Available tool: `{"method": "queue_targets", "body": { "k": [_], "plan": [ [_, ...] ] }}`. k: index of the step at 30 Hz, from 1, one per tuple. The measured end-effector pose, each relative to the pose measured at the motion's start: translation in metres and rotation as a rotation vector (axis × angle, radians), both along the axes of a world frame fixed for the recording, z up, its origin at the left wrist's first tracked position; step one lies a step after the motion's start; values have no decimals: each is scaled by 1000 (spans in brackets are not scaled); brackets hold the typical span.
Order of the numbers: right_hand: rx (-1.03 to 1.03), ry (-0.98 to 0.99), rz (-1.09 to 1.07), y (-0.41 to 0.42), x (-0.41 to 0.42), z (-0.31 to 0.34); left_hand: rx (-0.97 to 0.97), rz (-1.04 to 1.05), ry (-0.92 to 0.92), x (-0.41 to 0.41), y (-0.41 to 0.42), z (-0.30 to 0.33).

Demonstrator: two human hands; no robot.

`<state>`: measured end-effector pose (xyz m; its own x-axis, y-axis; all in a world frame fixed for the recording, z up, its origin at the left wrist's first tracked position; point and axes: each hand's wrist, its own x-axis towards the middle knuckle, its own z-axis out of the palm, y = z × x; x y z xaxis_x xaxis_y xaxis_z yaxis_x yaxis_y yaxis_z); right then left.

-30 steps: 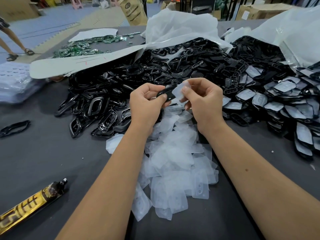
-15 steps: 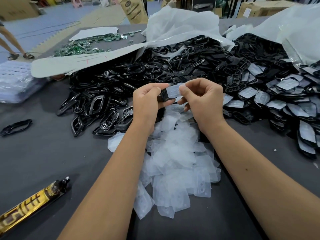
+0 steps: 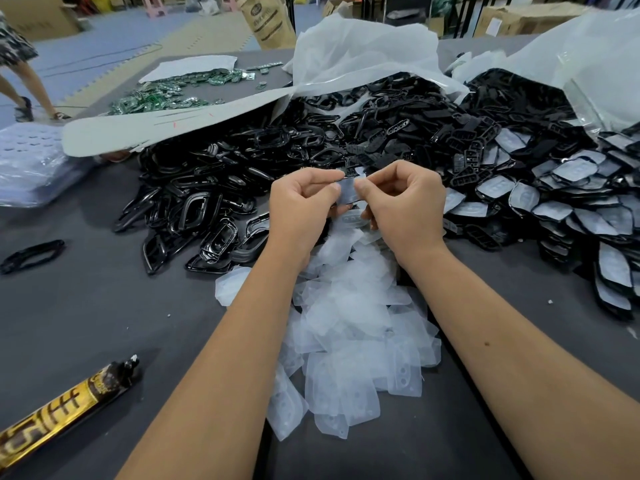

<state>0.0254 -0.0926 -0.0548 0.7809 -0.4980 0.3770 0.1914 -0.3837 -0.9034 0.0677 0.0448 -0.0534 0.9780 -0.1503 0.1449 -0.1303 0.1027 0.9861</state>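
Observation:
Both my hands meet over the dark table (image 3: 86,317). My left hand (image 3: 301,206) grips a small black plastic piece (image 3: 348,192) with a translucent rubber pad laid over it. My right hand (image 3: 403,206) pinches the same piece from the other side, thumb and forefinger on its edge. Below my wrists lies a heap of loose translucent pads (image 3: 349,327). A pile of glossy black frames (image 3: 214,199) spreads to the left. On the right is a pile of black pieces with pads fitted (image 3: 568,199).
A gold and black tube (image 3: 59,414) lies at the near left, and a single black ring (image 3: 31,254) at the far left. White plastic bags (image 3: 363,53) cover the back of the piles. Green circuit boards (image 3: 162,95) lie behind. A person's legs (image 3: 20,84) stand beyond the table.
The translucent pad, held apart at the right of the black piece before, now lies flat on it. Both hands have closed in together and dropped slightly.

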Motion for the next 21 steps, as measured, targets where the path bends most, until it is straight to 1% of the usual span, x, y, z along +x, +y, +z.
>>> {"method": "queue_targets", "body": {
  "k": [3,7,15,21],
  "plan": [
    [-28,18,-33,1,0,1,22,0,-21,-1,-1,-1],
    [-57,16,-63,1,0,3,-12,-11,-10,-1,-1,-1],
    [-64,47,-39,2,0,4,-30,-16,-15,-1,0,-1],
    [-90,78,-42,1,1,2,3,9,-21,-1,0,-2]
  ]
}}
